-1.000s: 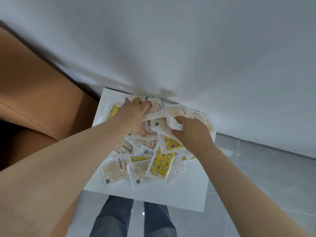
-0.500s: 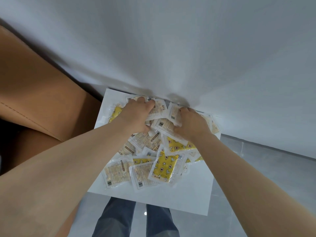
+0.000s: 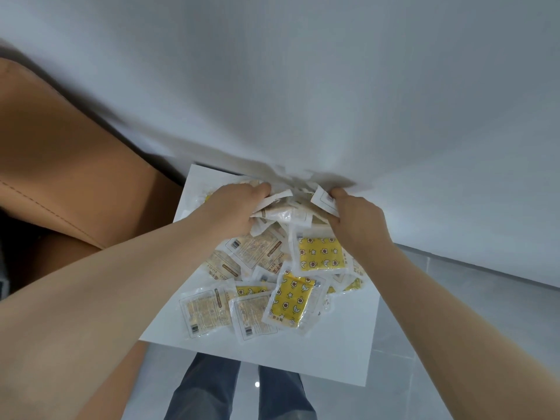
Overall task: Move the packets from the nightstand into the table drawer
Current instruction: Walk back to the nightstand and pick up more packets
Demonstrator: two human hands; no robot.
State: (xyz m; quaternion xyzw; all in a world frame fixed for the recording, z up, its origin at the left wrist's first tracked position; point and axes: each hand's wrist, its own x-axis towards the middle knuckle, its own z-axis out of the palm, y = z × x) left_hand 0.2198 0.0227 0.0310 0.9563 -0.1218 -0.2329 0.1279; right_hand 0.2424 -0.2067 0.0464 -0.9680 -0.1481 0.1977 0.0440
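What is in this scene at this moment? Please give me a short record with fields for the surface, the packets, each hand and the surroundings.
surface: white nightstand top, set against the wall
gathered: bunch of packets at the back, pressed between both hands
loose: yellow packet and pale packets, overlapping on the nightstand top
left hand: grips the bunch from its left side
right hand: grips the bunch from its right side
drawer: not in view
surroundings: brown padded surface to the left; grey floor to the right
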